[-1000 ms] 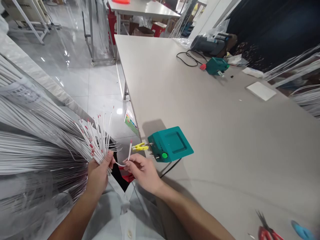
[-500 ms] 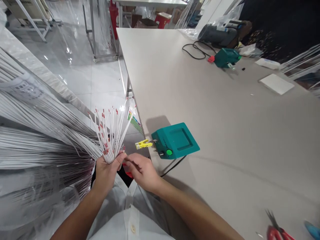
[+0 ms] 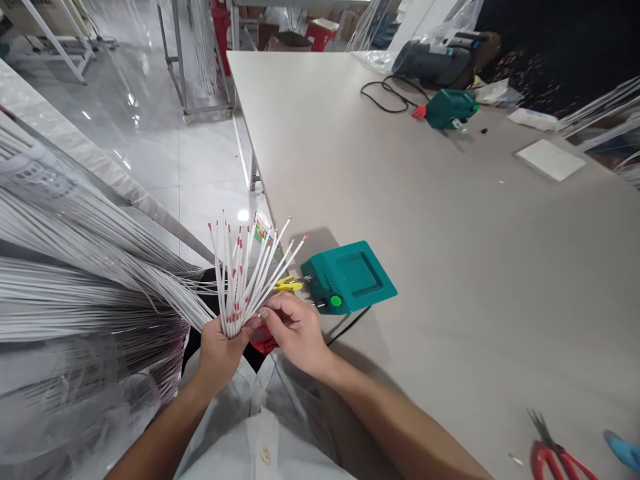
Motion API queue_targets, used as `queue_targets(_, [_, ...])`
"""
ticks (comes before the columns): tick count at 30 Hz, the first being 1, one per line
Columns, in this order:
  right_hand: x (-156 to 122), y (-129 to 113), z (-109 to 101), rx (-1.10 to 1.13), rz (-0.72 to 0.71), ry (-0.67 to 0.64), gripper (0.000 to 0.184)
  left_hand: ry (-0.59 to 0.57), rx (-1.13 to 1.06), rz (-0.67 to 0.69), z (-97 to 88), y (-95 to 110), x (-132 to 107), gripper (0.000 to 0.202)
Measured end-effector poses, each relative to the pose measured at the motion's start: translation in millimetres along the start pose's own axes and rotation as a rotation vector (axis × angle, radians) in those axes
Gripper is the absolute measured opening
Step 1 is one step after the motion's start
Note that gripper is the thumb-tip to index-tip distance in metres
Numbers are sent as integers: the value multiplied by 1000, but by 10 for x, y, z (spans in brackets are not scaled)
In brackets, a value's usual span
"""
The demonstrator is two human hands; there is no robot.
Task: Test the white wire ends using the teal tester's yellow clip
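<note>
My left hand (image 3: 223, 351) is closed round a bundle of white wires (image 3: 246, 280), whose red-tipped ends fan upward. Beside it, my right hand (image 3: 296, 331) has its thumb and forefinger pinched together at the bundle's lower right; what sits between them is too small to name. Just beyond my right hand, a green device (image 3: 350, 277) with a round green button lies on the table. A yellow clip (image 3: 289, 284) juts from its left side, partly behind the wires.
Long bundles of white wires (image 3: 100, 240) hang at the left. On the table (image 3: 450, 267) are red-handled scissors (image 3: 553, 453), a blue object (image 3: 623, 450), a second green device (image 3: 450, 109), a white flat piece (image 3: 550, 160) and a dark motor-like machine (image 3: 433, 63). A wheeled rack (image 3: 181, 73) stands behind.
Both hands and the wire bundle have shifted slightly right, towards the green device. The wire ends lean more to the right and now overlap the yellow clip.
</note>
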State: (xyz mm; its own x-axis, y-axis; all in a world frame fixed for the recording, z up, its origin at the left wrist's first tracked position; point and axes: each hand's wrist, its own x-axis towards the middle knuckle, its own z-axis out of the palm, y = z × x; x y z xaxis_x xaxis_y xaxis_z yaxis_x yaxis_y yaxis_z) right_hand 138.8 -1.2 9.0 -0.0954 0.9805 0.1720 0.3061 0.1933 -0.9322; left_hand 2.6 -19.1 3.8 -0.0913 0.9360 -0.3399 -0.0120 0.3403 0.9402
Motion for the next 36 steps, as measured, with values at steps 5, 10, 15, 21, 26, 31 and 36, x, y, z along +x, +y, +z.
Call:
queue_targets(5, [11,-40,-32,1,-55,-18,16,-5,-76,-26,-25,31,-19,16])
queue_targets(10, [13,-17,-36,-20,-80,-17,16,-15,-108,-7,-23,72,-21,15])
queue_targets(15, [28,5,-128,10,-23,-48,8,-49,-63,-3,-50,101,-27,12])
queue_targets(21, [81,-79,-258,98,-113,-322,13,-227,23,65,-145,110,14,15])
queue_targets(26, [96,-82,-256,261,-48,-450,8,-366,29,47,-237,76,45,13])
queue_targets(31, [43,-26,-133,494,-22,-312,3,-326,-172,-56,-231,103,24,9])
queue_targets(36, [-43,33,38,721,214,-250,15,-273,-290,-122,-199,151,14,16])
